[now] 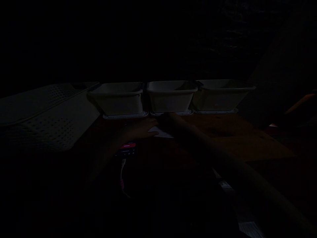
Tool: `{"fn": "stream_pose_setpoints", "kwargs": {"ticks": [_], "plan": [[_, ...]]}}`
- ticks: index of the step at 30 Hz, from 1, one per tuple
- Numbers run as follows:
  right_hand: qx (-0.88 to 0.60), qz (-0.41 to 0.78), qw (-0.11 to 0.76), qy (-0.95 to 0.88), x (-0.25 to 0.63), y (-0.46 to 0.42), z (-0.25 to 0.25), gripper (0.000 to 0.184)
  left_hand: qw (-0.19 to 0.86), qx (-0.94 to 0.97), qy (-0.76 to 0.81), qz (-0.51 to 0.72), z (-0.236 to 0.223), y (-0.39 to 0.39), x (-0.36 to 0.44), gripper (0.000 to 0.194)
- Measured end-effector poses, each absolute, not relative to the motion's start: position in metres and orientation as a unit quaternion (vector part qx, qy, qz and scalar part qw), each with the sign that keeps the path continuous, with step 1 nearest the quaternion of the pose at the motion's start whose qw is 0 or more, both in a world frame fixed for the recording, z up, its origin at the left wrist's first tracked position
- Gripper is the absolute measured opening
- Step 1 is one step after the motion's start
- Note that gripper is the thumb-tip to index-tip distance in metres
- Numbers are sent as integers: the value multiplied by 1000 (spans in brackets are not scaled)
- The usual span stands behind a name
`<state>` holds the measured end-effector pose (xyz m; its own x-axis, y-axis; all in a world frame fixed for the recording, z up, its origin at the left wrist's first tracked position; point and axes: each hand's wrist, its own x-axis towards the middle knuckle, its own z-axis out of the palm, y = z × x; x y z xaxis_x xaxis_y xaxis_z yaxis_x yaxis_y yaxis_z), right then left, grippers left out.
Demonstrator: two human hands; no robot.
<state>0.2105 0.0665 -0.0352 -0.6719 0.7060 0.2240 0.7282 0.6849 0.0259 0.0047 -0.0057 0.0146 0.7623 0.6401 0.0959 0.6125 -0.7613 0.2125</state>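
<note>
The light is very low, and much of the view is black; the left hand (145, 128) reaches in over the wooden counter (247, 142) with its fingers stretched forward and its thumb held apart, open rather than curled; the thumb lies over the near left part of a pale flat sheet (163, 133), and whether it presses or merely rests there I cannot tell; the right hand (168, 119) comes in from the other side, at the far edge of the same sheet, its fingers so lost in shadow that I cannot tell how far open they are or whether they grip anything; the sheet lies between and just below the two hands; nearer the wearer than the left hand, a phone (127, 149) with a lit red band on its screen lies beside the left forearm, a white cable (121, 173) with a pink section running from its near end; just beyond the hands stand three pale tubs in a row, the left tub (123, 104) ahead of the left hand, the middle tub (170, 100) ahead of the right hand, and the right tub (218, 100) farther right, each on a pale flat base; to the left of the left hand, well apart, sits a perforated basket (83, 115).
</note>
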Motion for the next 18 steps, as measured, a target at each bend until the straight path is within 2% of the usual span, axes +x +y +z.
{"fn": "stream_pose_setpoints", "kwargs": {"ticks": [6,12,18], "plan": [[-386,-134,44,-912,205,65,-35,34,87,935,335,81,17,-10,7,41],[-375,-79,72,-921,212,71,-36,37,87,934,337,80,14,-7,5,39],[-382,-85,65,-918,211,75,-38,31,85,936,331,83,11,-2,4,40]]}}
